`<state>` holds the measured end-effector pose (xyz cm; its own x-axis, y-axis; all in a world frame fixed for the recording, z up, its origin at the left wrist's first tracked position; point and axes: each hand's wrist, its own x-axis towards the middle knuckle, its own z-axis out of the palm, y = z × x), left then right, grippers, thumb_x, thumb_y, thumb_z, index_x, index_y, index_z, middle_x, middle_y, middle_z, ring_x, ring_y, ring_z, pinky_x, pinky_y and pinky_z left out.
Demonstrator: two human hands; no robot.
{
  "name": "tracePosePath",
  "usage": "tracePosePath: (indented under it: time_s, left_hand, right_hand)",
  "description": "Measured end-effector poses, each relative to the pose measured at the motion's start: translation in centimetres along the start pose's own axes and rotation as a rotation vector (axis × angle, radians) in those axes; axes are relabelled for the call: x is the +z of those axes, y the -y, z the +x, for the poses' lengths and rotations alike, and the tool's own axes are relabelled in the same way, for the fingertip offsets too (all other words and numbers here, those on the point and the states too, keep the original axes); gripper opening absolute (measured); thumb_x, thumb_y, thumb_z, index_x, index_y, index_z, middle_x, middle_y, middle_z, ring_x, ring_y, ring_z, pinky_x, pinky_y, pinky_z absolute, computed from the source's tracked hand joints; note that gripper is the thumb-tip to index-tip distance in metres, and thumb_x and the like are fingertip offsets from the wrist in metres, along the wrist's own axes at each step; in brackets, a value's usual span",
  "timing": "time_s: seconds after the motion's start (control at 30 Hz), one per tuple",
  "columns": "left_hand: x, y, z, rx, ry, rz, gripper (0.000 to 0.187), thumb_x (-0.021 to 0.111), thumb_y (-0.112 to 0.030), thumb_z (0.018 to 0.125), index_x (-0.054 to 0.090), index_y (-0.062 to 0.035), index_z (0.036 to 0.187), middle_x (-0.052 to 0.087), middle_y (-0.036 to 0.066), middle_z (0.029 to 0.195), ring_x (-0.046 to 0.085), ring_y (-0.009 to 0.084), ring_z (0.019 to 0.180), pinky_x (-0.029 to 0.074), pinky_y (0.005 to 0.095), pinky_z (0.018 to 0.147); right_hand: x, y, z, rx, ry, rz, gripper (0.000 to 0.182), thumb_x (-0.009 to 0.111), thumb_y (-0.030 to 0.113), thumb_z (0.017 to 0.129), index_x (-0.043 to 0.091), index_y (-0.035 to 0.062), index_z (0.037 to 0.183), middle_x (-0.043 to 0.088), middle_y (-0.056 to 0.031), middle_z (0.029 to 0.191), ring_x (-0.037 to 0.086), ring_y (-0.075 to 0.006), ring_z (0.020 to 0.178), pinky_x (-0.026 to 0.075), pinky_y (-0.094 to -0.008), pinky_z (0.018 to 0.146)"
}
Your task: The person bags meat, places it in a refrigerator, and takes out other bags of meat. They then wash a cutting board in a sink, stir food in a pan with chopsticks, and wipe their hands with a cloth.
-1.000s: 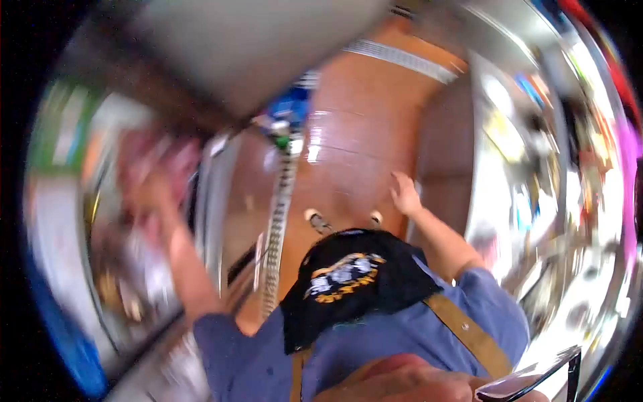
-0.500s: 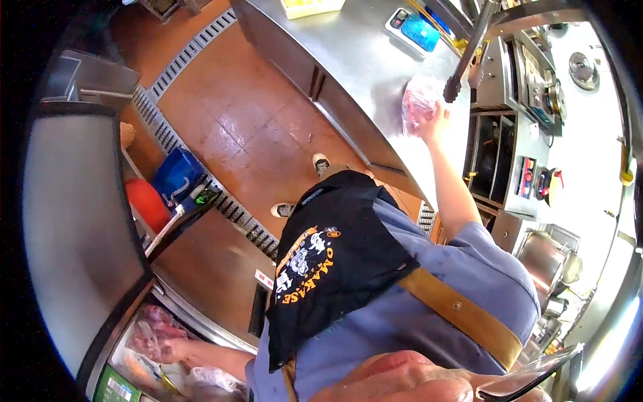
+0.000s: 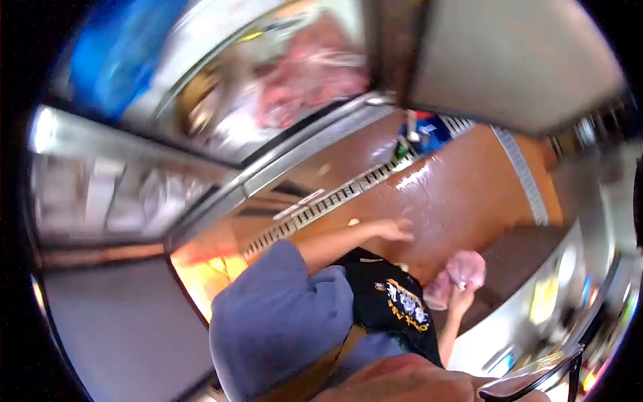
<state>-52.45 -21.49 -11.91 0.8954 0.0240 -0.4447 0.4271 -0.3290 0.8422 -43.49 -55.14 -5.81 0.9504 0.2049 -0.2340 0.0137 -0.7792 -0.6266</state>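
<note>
My right hand [image 3: 461,296] grips a clear plastic bag of pink meat [image 3: 467,269] and holds it in front of my apron, over the floor. My left hand [image 3: 395,230] is stretched out above the tiled floor with its fingers apart and holds nothing. Beyond it, an open fridge compartment contains bagged red meat [image 3: 311,70] and other plastic-wrapped items, smeared by motion.
A grey fridge door [image 3: 516,60] stands open at upper right, and another grey door panel [image 3: 127,321] is at lower left. The steel counter [image 3: 495,335] runs along the right. A drain grate [image 3: 328,204] crosses the floor near a blue bin [image 3: 432,134].
I have turned left toward the fridge. My right hand has lifted the meat bag off the counter, and my left hand has come out of the fridge compartment without anything in it.
</note>
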Motion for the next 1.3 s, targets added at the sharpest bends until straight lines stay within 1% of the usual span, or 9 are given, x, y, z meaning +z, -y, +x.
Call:
tracePosePath:
  time_s: [0.07,0.3,0.5,0.53,1.0,1.17,1.23,1.27,1.3]
  left_hand:
    - [-1.8,-3.5,-3.2,-0.017,-0.033,-0.124,0.063,0.061,-0.039,0.086,0.04,-0.0016,0.132,0.049,0.021,0.127,0.05,0.0285,0.115,0.04,0.037,0.096]
    - [-22.7,-7.3,-14.5,0.483,-1.625,-0.06,0.045,0.055,-0.018,0.088,0.038,-0.001,0.126,0.045,0.016,0.11,0.047,0.0249,0.097,0.04,0.0361,0.083]
    - [-38.7,-1.1,-15.7,0.085,-1.788,0.152,0.056,0.047,-0.027,0.092,0.029,0.0052,0.134,0.043,0.032,0.124,0.046,0.0468,0.111,0.04,0.0457,0.093]
    - [-38.7,-0.8,-15.3,0.084,-1.791,0.154,0.056,0.047,-0.027,0.092,0.029,0.0052,0.134,0.043,0.032,0.124,0.046,0.0468,0.111,0.04,0.0457,0.093]
    - [-40.1,-0.6,-13.5,-0.086,-1.882,0.355,0.053,0.049,-0.029,0.091,0.034,-0.0022,0.135,0.045,0.024,0.128,0.045,0.0426,0.115,0.039,0.0432,0.095]
    - [-36.0,-0.5,-14.4,0.145,-1.956,0.117,0.041,0.051,-0.026,0.092,0.048,-0.0002,0.124,0.054,0.021,0.118,0.051,0.0355,0.111,0.04,0.0379,0.094]
    - [-29.7,-1.5,-15.1,-0.003,-2.038,0.123,0.032,0.053,-0.02,0.092,0.054,0.0002,0.117,0.06,0.02,0.104,0.057,0.0332,0.101,0.044,0.0379,0.086]
    - [-25.6,-1.2,-15.6,-0.178,-1.95,0.223,0.027,0.054,-0.019,0.091,0.057,-0.0003,0.11,0.06,0.02,0.097,0.059,0.0321,0.09,0.046,0.0381,0.079]
    - [-20.9,3.3,-14.8,0.038,-2.015,0.339,0.021,0.054,-0.018,0.09,0.06,-0.0009,0.099,0.061,0.018,0.088,0.06,0.0306,0.083,0.046,0.0387,0.074]
  right_hand:
    - [3.9,11.4,3.0,-0.237,0.178,0.186,0.026,0.063,0.011,0.079,0.058,-0.001,0.101,0.064,-0.0125,0.087,0.057,-0.0156,0.081,0.047,-0.0324,0.074]
    - [14.9,48.8,4.2,-1.207,0.465,0.363,0.027,0.063,0.013,0.08,0.059,0.0019,0.104,0.063,-0.013,0.096,0.061,-0.0234,0.088,0.047,-0.0317,0.077]
    - [27.7,62.9,5.7,-1.714,0.194,0.058,0.051,0.063,0.025,0.082,0.048,0.0057,0.127,0.049,-0.0188,0.128,0.043,-0.0362,0.12,0.032,-0.0431,0.102]
    - [29.1,62.7,5.4,-1.519,0.451,0.061,0.052,0.058,0.025,0.085,0.044,0.0069,0.132,0.039,-0.0228,0.136,0.038,-0.04,0.125,0.029,-0.0473,0.104]
    - [28.3,60.2,6.7,-1.593,0.277,0.131,0.048,0.056,0.017,0.083,0.046,0.0113,0.129,0.035,-0.0243,0.138,0.036,-0.0423,0.125,0.034,-0.0515,0.1]
    - [23.0,37.3,11.5,-1.522,0.629,0.422,0.042,0.056,0.009,0.082,0.049,0.0037,0.123,0.05,-0.023,0.123,0.045,-0.0402,0.117,0.036,-0.043,0.1]
    - [22.9,22.6,19.6,-1.073,0.891,0.238,0.04,0.053,0.01,0.084,0.049,0.0032,0.123,0.057,-0.0218,0.113,0.057,-0.0336,0.105,0.044,-0.0431,0.091]
    - [23.2,14.5,26.0,-1.028,0.6,-0.152,0.028,0.049,0.011,0.086,0.056,0.0014,0.111,0.061,-0.02,0.097,0.061,-0.0297,0.091,0.049,-0.0403,0.08]
    - [22.7,5.7,30.0,-0.765,0.701,-0.308,0.031,0.047,0.015,0.087,0.053,0.0018,0.114,0.059,-0.0197,0.101,0.059,-0.0293,0.095,0.047,-0.0408,0.083]
